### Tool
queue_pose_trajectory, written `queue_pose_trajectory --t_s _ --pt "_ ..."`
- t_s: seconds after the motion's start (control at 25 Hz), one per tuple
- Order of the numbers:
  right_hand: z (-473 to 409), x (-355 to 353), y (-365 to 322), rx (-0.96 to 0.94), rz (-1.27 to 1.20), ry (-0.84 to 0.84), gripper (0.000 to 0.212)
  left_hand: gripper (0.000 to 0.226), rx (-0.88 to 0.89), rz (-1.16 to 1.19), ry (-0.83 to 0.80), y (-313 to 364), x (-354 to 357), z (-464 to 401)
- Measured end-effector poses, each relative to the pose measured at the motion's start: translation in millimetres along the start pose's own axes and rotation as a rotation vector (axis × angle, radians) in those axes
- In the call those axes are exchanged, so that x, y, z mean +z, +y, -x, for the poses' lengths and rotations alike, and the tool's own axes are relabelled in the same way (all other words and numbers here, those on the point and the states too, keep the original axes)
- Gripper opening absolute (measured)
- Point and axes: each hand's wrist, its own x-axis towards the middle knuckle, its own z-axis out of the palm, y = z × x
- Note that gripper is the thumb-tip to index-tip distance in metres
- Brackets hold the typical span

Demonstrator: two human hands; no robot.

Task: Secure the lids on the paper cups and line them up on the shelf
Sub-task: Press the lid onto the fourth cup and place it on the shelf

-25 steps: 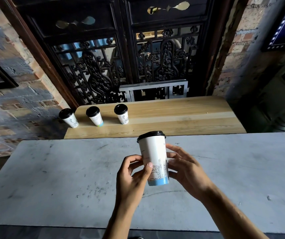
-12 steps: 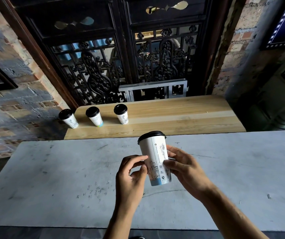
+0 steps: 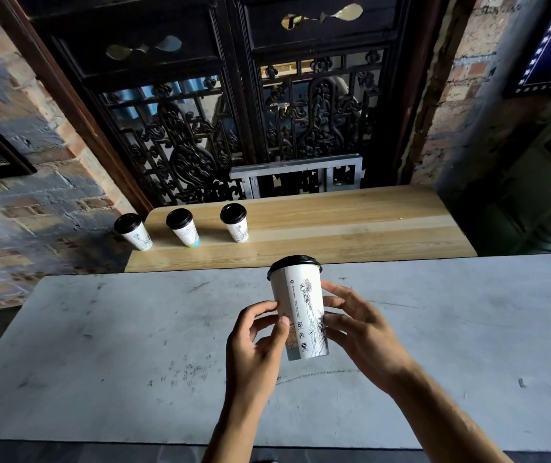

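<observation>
Nearest to me, over the grey counter (image 3: 107, 345), the person holds one paper cup (image 3: 302, 315) in the air between both hands. The left hand (image 3: 254, 349) pinches the lower side of it with thumb and fingers; the right hand (image 3: 360, 332) closes on the opposite side, its fingers partly spread. The cup is a little tilted, and a black lid (image 3: 294, 264) already sits on top. Whether the lid is pressed down all around, I cannot tell.

I think such a cup is light, and its thin paper wall gives way if one squeezes in the middle. The rim under the lid and the base are stiffer, so these are the better places to take it. The plastic lid looks smooth, so lifting by the lid alone could pull it off.

Farther away, on the wooden shelf (image 3: 350, 235), three lidded cups (image 3: 184, 228) stand in a row at the left end, apart from each other. To the right of them the shelf has free room.
</observation>
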Motion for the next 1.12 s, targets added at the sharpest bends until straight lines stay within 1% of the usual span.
queue_pose_trajectory --t_s 0.08,0.2,0.36,0.44,0.52,0.6,0.72,0.76,0.92,0.96,1.0,1.08,1.12 --pt "-0.9 -1.8 -1.1 0.014 0.062 0.019 0.051 0.022 -0.011 -0.006 -0.003 -1.9 3.1 -0.8" --pt "-1.5 -6.7 -3.6 0.041 0.252 0.033 0.052 0.030 -0.050 -0.024 0.016 -10.8 9.9 0.7" --pt "-11.3 -25.2 3.0 0.097 0.386 0.046 0.049 0.033 -0.116 -0.068 0.015 -24.9 21.7 0.3" --pt "-20.1 -37.6 0.0 0.127 0.495 -0.007 0.041 0.035 -0.138 -0.103 0.002 -30.0 31.3 -6.3" --pt "-32.1 -49.6 -4.1 0.135 0.608 -0.105 0.031 0.038 -0.158 -0.147 -0.022 -37.1 40.9 -17.1" --pt "-49.4 -58.6 -4.7 0.125 0.668 -0.123 0.029 0.044 -0.170 -0.198 -0.071 -42.5 47.5 -33.1" --pt "-87.5 -69.5 1.0 0.112 0.723 -0.075 0.040 0.050 -0.249 -0.239 -0.122 -54.9 56.8 -69.1" --pt "-102.7 -71.8 3.5 0.109 0.751 -0.059 0.040 0.050 -0.266 -0.238 -0.140 -61.0 58.5 -84.4" --pt "-164.9 -76.7 9.7 0.130 0.883 0.002 0.027 0.053 -0.335 -0.178 -0.213 -93.0 64.3 -148.0" --pt "-184.0 -78.6 13.8 0.141 0.917 0.007 0.030 0.054 -0.344 -0.174 -0.230 -104.1 65.2 -166.5" --pt "-205.2 -82.2 18.7 0.163 0.941 0.013 0.038 0.056 -0.349 -0.186 -0.246 -114.7 66.2 -186.2" --pt "-248.1 -88.8 28.6 0.171 0.991 0.015 0.062 0.063 -0.342 -0.227 -0.262 -137.4 70.0 -230.1" --pt "-271.5 -93.2 35.3 0.157 1.012 0.013 0.070 0.067 -0.329 -0.244 -0.262 -150.8 74.1 -253.8"
